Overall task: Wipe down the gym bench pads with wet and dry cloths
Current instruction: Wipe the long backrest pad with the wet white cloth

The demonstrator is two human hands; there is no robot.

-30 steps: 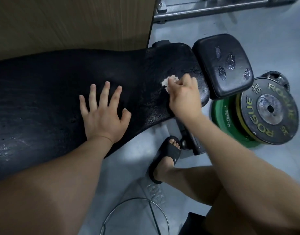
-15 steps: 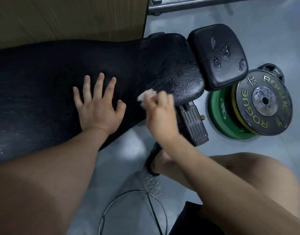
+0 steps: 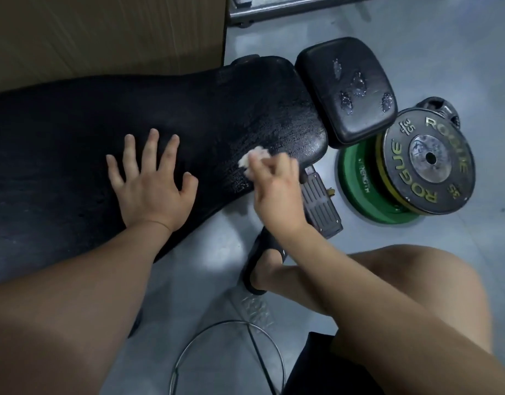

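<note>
The left hand [image 3: 153,192] lay flat on the long pad [image 3: 103,118], palm down, fingers straight and spread, gripping nothing. The right hand [image 3: 277,192] was curled around a small white cloth [image 3: 252,159], bunched into a wad that showed past the fingertips. The cloth was pressed against the long pad close to its near edge, at the narrower end. Around the cloth the black upholstery looked cracked and shiny. Just beyond that end sat the small pad [image 3: 348,89], a rounded black cushion separated from the long one by a narrow gap, with four pale, glistening patches [image 3: 359,84] on its top. Beneath the right hand a ribbed grey bracket [image 3: 321,203] stuck out from under the long pad. On the grey floor [image 3: 445,38] to the right, a black plate [image 3: 428,161] lettered ROGUE and marked 35 leaned over a green plate [image 3: 359,189], and a smaller dark plate [image 3: 439,108] showed behind them. A foot in a black sandal [image 3: 262,258] stood on the floor under the right forearm, with a bare knee [image 3: 416,275] to its right. A thin wire ring [image 3: 228,352] lay on the floor nearer the camera. A wooden panel [image 3: 103,32] rose behind the long pad, and a grey metal bar [image 3: 302,7] ran along the top.
</note>
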